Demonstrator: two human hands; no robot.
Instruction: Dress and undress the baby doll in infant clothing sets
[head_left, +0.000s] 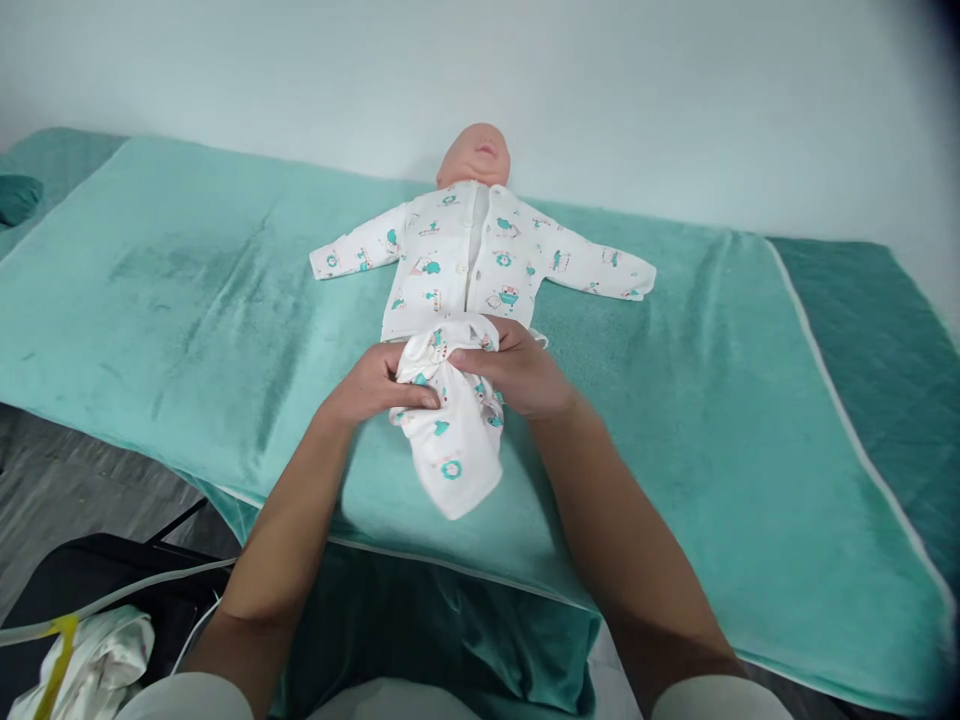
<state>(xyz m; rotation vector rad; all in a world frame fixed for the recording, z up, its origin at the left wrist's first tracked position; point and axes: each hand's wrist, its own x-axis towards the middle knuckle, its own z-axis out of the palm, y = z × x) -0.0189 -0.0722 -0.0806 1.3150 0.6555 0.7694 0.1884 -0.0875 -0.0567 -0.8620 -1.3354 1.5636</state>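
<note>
A baby doll (475, 150) lies on its back on the green bed, its face up. It wears a white long-sleeved baby jacket (442, 250) printed with small green and red figures, the sleeves spread to both sides. Just below the jacket's hem, my left hand (375, 385) and my right hand (517, 368) grip a bunched white baby garment (451, 455) with the same print. Both thumbs press on its gathered cloth, and a tapered end hangs toward me. The doll's legs do not show, and the exact cut of the bunched garment cannot be made out.
A green plush cover (697, 420) with pale piping spreads over the long bed against a pale wall (300, 80). At lower left are a black case or chair (97, 570), a pale hose (157, 578) with a yellow strap, and crumpled printed cloth (112, 650).
</note>
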